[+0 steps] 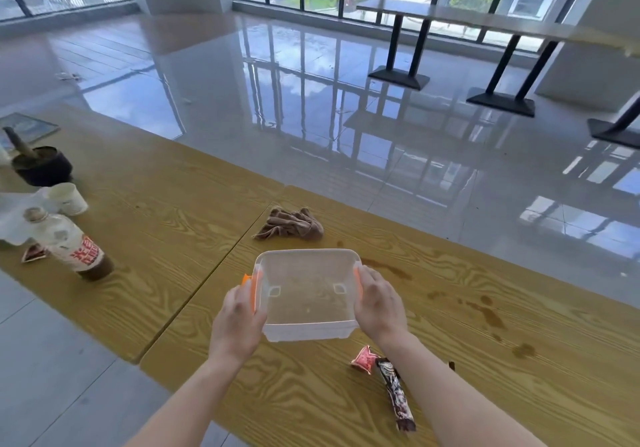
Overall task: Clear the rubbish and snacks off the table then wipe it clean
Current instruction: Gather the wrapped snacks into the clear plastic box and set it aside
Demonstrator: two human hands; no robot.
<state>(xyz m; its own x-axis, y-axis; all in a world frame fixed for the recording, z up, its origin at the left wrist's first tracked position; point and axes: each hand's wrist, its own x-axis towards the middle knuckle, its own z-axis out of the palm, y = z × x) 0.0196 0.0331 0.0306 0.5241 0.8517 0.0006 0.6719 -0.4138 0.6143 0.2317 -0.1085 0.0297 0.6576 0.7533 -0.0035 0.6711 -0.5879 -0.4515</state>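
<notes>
Both hands, left (239,318) and right (379,303), grip the empty clear box (304,294) by its sides on the worktop (485,360), likely readying it for the snacks (396,391) just right of it.

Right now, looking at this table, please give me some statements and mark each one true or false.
The left grip and right grip hold the clear container by its sides. True.
The container is full of snacks. False: it looks empty.
The brown cloth lies on the table beyond the container. True.
The snack bar lies left of the container. False: the snack bar lies by the right forearm, beside the red wrapper.
Brown stains mark the table. True.
</notes>
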